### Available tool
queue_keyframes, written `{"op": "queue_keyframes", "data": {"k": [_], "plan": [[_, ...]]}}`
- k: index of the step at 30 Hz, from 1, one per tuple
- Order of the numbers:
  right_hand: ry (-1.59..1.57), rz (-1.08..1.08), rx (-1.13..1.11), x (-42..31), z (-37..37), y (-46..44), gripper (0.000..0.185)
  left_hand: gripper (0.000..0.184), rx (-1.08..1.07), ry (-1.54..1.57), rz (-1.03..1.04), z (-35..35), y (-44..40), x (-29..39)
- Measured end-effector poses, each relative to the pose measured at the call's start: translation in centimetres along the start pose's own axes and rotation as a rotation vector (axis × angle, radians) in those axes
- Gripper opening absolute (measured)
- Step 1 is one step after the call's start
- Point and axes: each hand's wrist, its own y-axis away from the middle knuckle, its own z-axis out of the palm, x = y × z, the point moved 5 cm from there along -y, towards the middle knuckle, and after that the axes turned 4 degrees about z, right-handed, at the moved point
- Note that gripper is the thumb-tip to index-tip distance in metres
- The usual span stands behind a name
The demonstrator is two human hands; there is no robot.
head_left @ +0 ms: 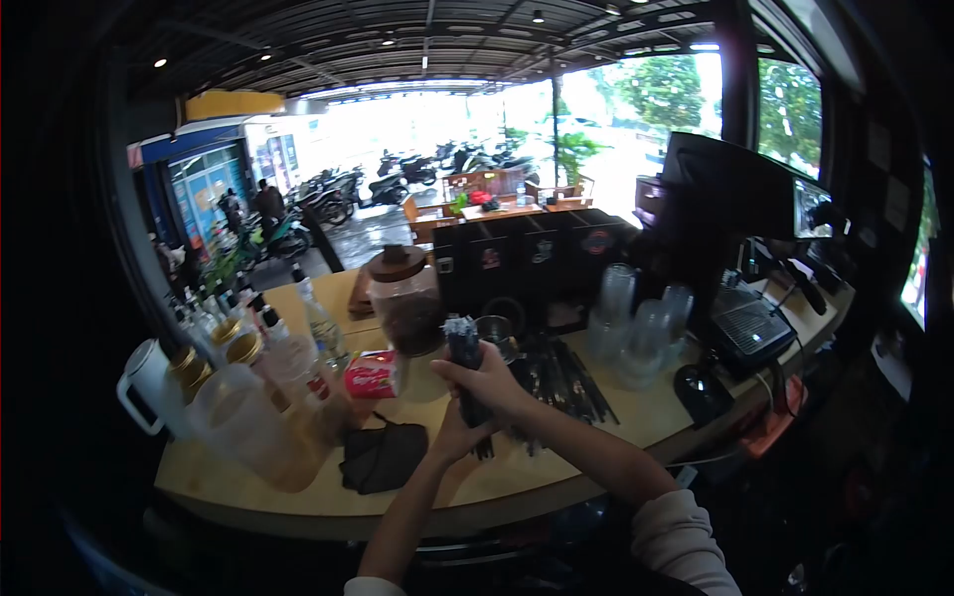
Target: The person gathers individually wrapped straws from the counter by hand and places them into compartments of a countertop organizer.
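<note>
Both my hands are wrapped round an upright bundle of thin black straws (463, 345), with pale, shiny wrapper ends at its top. My right hand (494, 383) grips the upper part, thumb across the front. Lower down, my left hand (457, 435) closes round the bottom of the bundle, and straw ends show beneath it. More black straws (571, 382) lie loosely on the counter just right of my hands. Behind the bundle stands a clear glass (495, 336). To the left are a red and white packet (372, 375) and a dark cloth-like pouch (386, 458).
A lidded jar (404, 303) with dark contents stands behind the packet. Bottles (320, 323), a plastic pitcher (234, 417) and a white jug (149, 382) crowd the left. Stacked plastic cups (651, 338), a black box (537, 258) and a monitor (730, 199) stand behind and right.
</note>
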Motion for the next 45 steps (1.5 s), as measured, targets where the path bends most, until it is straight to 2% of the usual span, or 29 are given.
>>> {"op": "queue_keyframes", "data": {"k": [1,2,4,5,7,9,11,12,13,15,17,19,21,23,24,25,27,28,29,33,39,41,42,43,45], "plan": [[-0.032,0.015,0.021,-0.5,-0.4,0.4,0.020,0.047,-0.059,0.042,-0.116,0.4,-0.1,-1.0],[-0.068,0.073,0.000,-0.6,-0.9,0.6,0.019,0.047,-0.078,0.057,-0.110,1.1,-0.7,-0.5],[-0.097,0.083,0.010,-1.2,-2.7,0.4,0.019,0.045,-0.118,0.050,-0.361,2.2,-0.9,-0.4],[-0.139,0.100,0.001,-1.4,-3.4,0.3,0.018,0.045,-0.124,0.057,-0.361,2.7,-1.6,-0.2],[-0.182,0.144,-0.006,-2.8,-5.2,0.0,0.017,0.044,-0.127,-0.127,-0.178,3.5,-4.0,0.9],[-0.185,0.148,0.015,-5.2,-7.5,-0.4,0.018,0.050,-0.150,-0.114,-0.154,4.6,-6.2,1.8],[-0.173,0.112,0.051,-7.5,-10.7,-1.6,0.019,0.056,-0.030,-0.100,0.161,5.2,-9.1,4.3],[-0.082,0.023,0.108,-9.3,-12.5,-2.5,0.018,0.058,-0.128,0.082,0.156,5.5,-11.4,3.8],[0.006,-0.068,0.164,-11.1,-14.3,-3.6,0.017,0.058,-0.130,0.079,0.168,5.6,-13.2,3.8],[0.168,-0.281,0.280,-15.0,-18.3,-6.0,0.015,0.053,0.007,-0.037,0.124,5.3,-16.7,4.3],[0.306,-0.440,0.442,-18.6,-22.1,-8.6,0.016,0.051,0.044,-0.156,0.137,6.0,-20.4,4.7],[0.440,-0.650,0.557,-20.8,-25.5,-11.4,0.017,0.050,0.087,-0.677,0.407,6.8,-23.6,5.6],[0.453,-0.640,0.573,-20.9,-28.2,-14.1,0.017,0.054,0.076,-0.742,0.433,7.3,-26.4,4.1],[0.464,-0.625,0.587,-19.8,-30.9,-17.0,0.016,0.057,0.047,-1.043,0.470,7.9,-28.2,2.4],[0.497,-0.658,0.561,-18.7,-32.4,-18.9,0.016,0.063,-0.010,-1.115,0.372,8.0,-28.8,1.3],[0.528,-0.692,0.534,-17.7,-33.8,-20.6,0.017,0.063,-0.008,-1.122,0.366,8.0,-29.1,0.6],[0.616,-0.676,0.537,-16.6,-35.4,-21.9,0.021,0.067,-0.100,-1.358,0.288,8.2,-29.4,-1.0],[0.712,-0.630,0.553,-16.2,-35.6,-22.0,0.025,0.069,-0.109,-1.379,0.279,8.2,-29.4,-1.2],[0.807,-0.583,0.568,-15.7,-35.6,-22.1,0.028,0.069,-0.104,-1.384,0.266,8.0,-29.5,-1.3],[0.807,-0.414,0.535,-11.7,-37.3,-24.2,0.029,0.075,-0.099,-1.300,0.309,7.9,-29.4,-1.3],[0.945,-0.374,0.414,-8.1,-37.7,-25.2,0.029,0.082,-0.089,-1.249,0.330,7.8,-29.1,-0.6],[1.021,-0.244,0.407,-7.2,-38.0,-25.2,0.036,0.083,-0.096,-1.238,0.349,7.8,-29.0,-0.6],[1.076,-0.075,0.402,-6.1,-38.9,-25.9,0.042,0.083,-0.097,-1.252,0.341,7.9,-29.1,-0.6],[1.073,-0.079,0.399,-5.6,-39.2,-26.2,0.042,0.083,-0.094,-1.257,0.339,7.9,-29.1,-0.6],[1.260,-0.035,0.511,-5.1,-39.7,-26.3,0.045,0.084,-0.104,-1.261,0.327,7.9,-29.1,-0.7]]}}
